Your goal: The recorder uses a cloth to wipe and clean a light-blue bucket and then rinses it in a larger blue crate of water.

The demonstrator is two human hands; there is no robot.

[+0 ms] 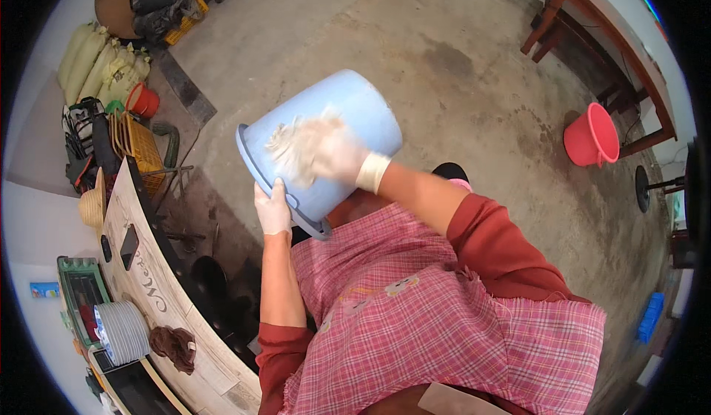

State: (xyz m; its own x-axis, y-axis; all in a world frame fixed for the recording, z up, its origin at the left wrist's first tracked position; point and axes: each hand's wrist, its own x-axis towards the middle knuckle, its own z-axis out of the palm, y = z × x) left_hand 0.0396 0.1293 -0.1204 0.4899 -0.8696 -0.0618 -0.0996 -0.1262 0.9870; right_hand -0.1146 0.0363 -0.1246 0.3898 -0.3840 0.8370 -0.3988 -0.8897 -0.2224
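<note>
A light blue plastic bucket (361,109) lies tilted on its side above my lap, its rim towards the lower left. My left hand (273,208), in a thin whitish glove, grips the rim with the thumb on the outer wall. Against the bucket's side my gloved right hand (341,151) presses a crumpled off-white cloth (289,151); hand and cloth are blurred. A pink plaid apron (400,315) covers my lap.
To the left stands a wood-patterned table (166,304) with stacked plates (125,331), a brown cloth (173,348) and a phone (129,247). A pink bucket (591,135) stands right, near a wooden table (611,15). Sacks (91,65) and a yellow basket (141,148) are upper left.
</note>
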